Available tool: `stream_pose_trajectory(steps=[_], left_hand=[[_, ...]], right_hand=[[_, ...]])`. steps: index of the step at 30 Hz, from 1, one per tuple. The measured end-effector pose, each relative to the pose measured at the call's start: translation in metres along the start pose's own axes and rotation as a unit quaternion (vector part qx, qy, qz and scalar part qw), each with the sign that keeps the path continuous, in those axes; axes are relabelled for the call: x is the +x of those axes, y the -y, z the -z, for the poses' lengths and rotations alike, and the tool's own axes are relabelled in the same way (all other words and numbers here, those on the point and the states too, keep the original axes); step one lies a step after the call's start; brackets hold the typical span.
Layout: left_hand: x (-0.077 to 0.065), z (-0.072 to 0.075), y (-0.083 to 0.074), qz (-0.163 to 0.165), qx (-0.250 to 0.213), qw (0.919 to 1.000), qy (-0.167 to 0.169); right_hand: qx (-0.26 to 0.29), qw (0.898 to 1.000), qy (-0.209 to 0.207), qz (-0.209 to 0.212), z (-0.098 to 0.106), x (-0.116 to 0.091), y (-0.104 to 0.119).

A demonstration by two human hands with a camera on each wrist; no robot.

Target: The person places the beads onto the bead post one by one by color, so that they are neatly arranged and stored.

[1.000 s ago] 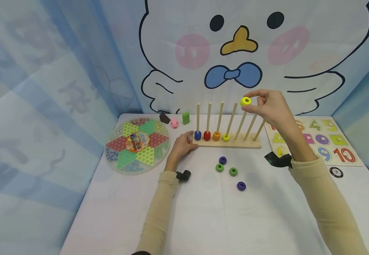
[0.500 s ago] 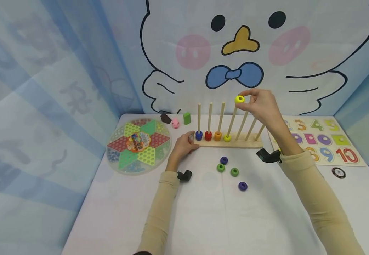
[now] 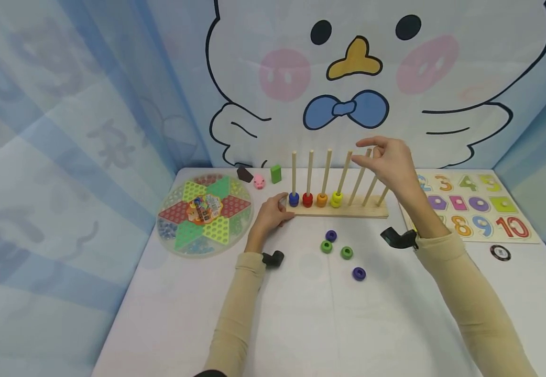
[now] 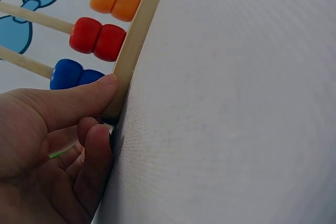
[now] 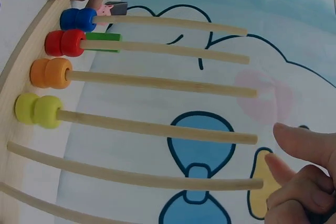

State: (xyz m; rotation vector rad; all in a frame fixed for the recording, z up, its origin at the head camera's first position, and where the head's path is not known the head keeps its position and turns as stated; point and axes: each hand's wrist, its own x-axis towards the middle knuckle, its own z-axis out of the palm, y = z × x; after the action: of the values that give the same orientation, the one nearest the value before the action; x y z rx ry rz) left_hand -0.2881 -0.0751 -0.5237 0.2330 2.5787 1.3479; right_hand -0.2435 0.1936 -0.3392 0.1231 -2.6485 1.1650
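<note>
While the left hand (image 3: 269, 215) pinches the near-left end of the long pale wooden peg rack (image 3: 367, 210), its thumb lying along the front edge, we see the right hand (image 3: 391, 161) raised with thumb and index finger spread apart, just beside the top of the fourth peg from the left. The rack stands upright towards the back of the white cloth-covered tabletop (image 3: 301, 324). On its four leftmost pegs we count pairs of rounded beads resting at the bottom: glossy blue beads (image 3: 294, 199), red beads (image 3: 307, 199), orange beads (image 3: 321, 200) and bright yellow beads (image 3: 336, 199).

In front of the rack we find two green ring-shaped beads (image 3: 346, 253) and two purple ring-shaped beads (image 3: 359, 274) lying loose; one of each sits side by side. Left of the rack we notice a round, colourful star-patterned game board (image 3: 228, 208), with a small pink pig figure (image 3: 259, 181) and a green block (image 3: 275, 174) behind the left hand. To the right lies a cream number puzzle board (image 3: 479, 204), a round black-and-white chip (image 3: 500, 253) just before it.
</note>
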Motion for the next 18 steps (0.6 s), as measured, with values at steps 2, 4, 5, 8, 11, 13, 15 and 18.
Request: stream_pose_trajectory(steps=[2, 4, 5, 8, 11, 13, 15, 18], left_hand=[[0.000, -0.001, 0.001, 0.002, 0.001, 1.0000, -0.001], [0.000, -0.001, 0.002, 0.003, 0.002, 1.0000, -0.002], [-0.001, -0.001, 0.002, 0.004, 0.002, 1.0000, -0.003], [-0.001, -0.002, 0.003, 0.002, 0.005, 1.0000, -0.001], [-0.001, -0.001, 0.003, -0.001, 0.008, 1.0000, 0.000], [-0.001, -0.001, 0.003, -0.002, 0.011, 0.9999, -0.002], [0.000, 0.000, 0.003, -0.003, 0.012, 0.9999, -0.003], [0.001, 0.000, 0.002, -0.002, 0.010, 0.9999, -0.003]], right_hand=[[0.036, 0.999, -0.011, -0.001, 0.002, -0.009, -0.004], [0.092, 0.996, -0.008, -0.006, 0.003, -0.019, -0.009], [0.115, 0.993, -0.002, -0.011, 0.003, -0.024, -0.012], [0.166, 0.985, 0.029, -0.036, -0.001, -0.043, -0.025], [0.174, 0.981, 0.069, -0.058, -0.013, -0.060, -0.040], [0.173, 0.977, 0.097, -0.071, -0.022, -0.070, -0.052], [0.170, 0.974, 0.125, -0.086, -0.032, -0.078, -0.063], [0.174, 0.966, 0.154, -0.116, -0.044, -0.089, -0.079]])
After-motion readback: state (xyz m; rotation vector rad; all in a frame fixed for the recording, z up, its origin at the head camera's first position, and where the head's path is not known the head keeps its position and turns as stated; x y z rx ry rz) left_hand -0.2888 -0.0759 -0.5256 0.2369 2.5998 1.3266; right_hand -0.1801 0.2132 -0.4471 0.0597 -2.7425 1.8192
